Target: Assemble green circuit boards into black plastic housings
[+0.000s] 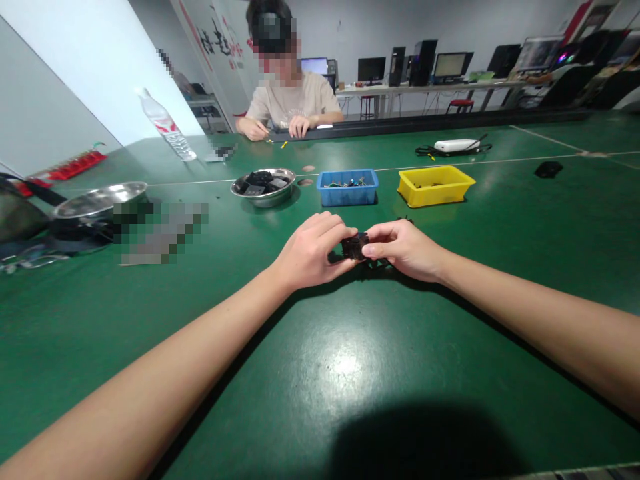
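Between my hands is a small black boxy part (354, 247), held just above the green tabletop (320, 333). My left hand (317, 250) closes on its left side, thumb below and fingers on top. From the right, my right hand (407, 250) pinches the same part with thumb and forefinger. Some dark bits lie under and behind my right fingers, too hidden to name. Beyond my hands stand a metal bowl (265, 200) of black and grey parts, a blue bin (347, 195) of small metallic pieces and a yellow bin (435, 195) with a few small bits.
A person (293, 93) sits across the table, hands on its far edge. A metal pan (100, 200) and a plastic bottle (165, 127) stand at left. A white power strip (457, 145) with a dark cable and a black object (549, 169) lie at far right.
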The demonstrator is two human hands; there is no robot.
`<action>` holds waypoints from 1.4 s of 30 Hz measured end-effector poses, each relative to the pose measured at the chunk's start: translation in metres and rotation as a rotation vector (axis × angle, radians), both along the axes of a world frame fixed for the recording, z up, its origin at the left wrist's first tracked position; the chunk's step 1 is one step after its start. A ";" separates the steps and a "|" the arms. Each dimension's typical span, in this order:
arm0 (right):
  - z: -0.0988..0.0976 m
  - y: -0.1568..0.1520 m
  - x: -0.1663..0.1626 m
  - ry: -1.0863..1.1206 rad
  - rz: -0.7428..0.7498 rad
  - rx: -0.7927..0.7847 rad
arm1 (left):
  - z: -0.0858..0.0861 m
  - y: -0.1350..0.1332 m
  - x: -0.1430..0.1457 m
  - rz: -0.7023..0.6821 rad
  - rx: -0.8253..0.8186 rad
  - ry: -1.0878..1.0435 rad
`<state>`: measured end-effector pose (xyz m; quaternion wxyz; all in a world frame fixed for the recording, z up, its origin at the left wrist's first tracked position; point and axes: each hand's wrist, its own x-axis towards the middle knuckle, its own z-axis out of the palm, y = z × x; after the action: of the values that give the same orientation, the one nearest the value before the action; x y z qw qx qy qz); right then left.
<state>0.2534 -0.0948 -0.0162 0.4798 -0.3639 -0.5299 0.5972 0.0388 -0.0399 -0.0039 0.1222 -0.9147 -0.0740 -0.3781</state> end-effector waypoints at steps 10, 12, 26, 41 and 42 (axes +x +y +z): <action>-0.001 0.000 -0.001 0.072 -0.050 0.005 | 0.001 0.001 0.001 0.057 -0.107 0.029; -0.001 0.000 0.000 0.120 -0.060 -0.029 | 0.002 0.000 0.000 0.057 -0.136 0.035; 0.001 0.001 0.006 0.221 0.000 -0.114 | 0.002 -0.001 -0.001 -0.004 -0.113 -0.031; 0.005 -0.002 0.001 0.233 -0.117 -0.134 | -0.001 0.001 -0.001 0.097 -0.041 -0.033; 0.005 -0.002 0.000 0.223 -0.097 -0.137 | -0.002 0.001 -0.001 0.101 -0.036 -0.036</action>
<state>0.2536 -0.0972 -0.0107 0.5382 -0.3524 -0.4128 0.6448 0.0375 -0.0384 -0.0055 0.1234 -0.9048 -0.1289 -0.3866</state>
